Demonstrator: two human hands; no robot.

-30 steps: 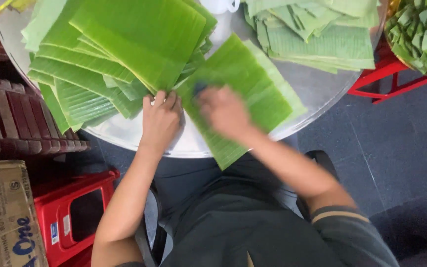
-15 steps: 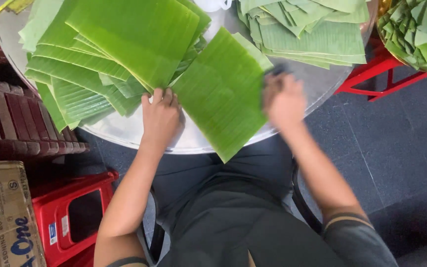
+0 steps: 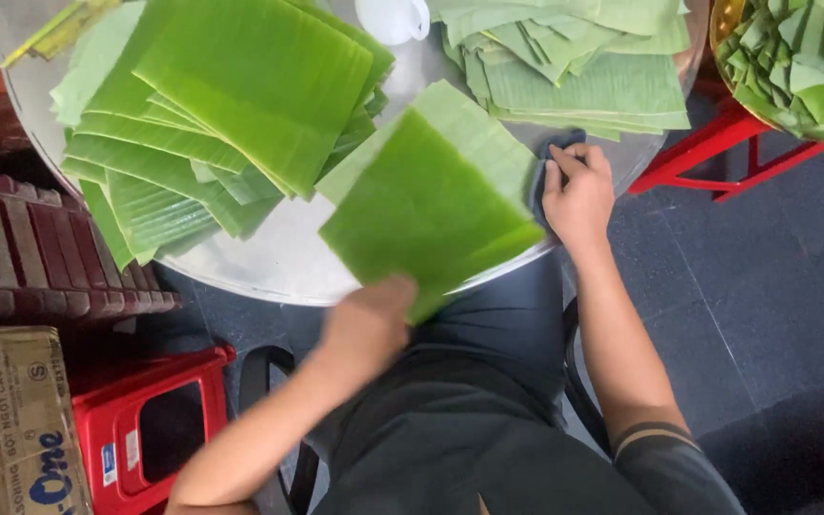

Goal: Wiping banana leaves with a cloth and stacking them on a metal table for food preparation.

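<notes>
- A square-cut banana leaf [image 3: 436, 205] is seen lying on the near edge of the round metal bench [image 3: 269, 262], with its near corner overhanging the rim.
- That overhanging corner is held by the left hand [image 3: 369, 324]; the fingers appear closed on it, though motion blur hides the grip itself.
- A dark cloth [image 3: 553, 157] is pressed to the bench by the right hand [image 3: 579, 191], fingers curled over it, just right of the leaf.
- The leaf is judged light, thin and limp, smooth and perhaps slippery, and easily split along its ribs; an edge or corner is judged the best place to take hold.
- A leaf stack [image 3: 231, 114] is seen far left, a paler stack [image 3: 584, 67] far right.
- Compared with half a second ago, the left hand is found nearer, off the leaf's left edge, and the right hand farther from the leaf.
</notes>
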